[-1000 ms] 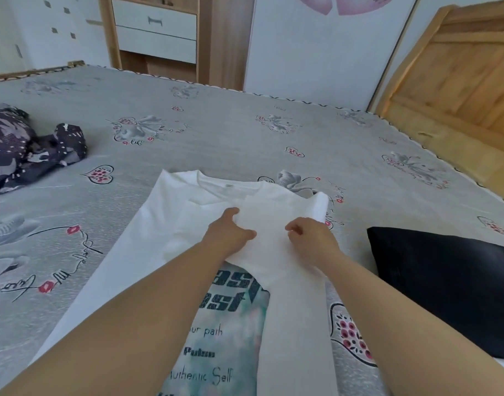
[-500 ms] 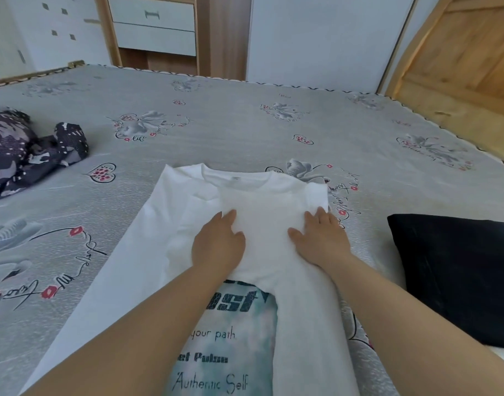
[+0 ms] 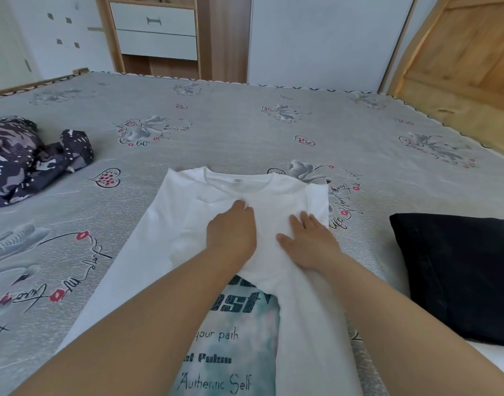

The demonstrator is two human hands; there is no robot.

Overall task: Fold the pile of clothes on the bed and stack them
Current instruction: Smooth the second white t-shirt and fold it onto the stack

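hands on white t-shirt spread over the bed
left hand pinches a fold near the collar; right hand presses flat, fingers spread.

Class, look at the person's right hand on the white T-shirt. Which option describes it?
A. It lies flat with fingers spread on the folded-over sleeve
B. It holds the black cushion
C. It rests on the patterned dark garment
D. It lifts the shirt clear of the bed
A: the right hand lies flat, fingers spread, on the folded part of the white T-shirt, apart from the black cushion and the dark patterned garment.
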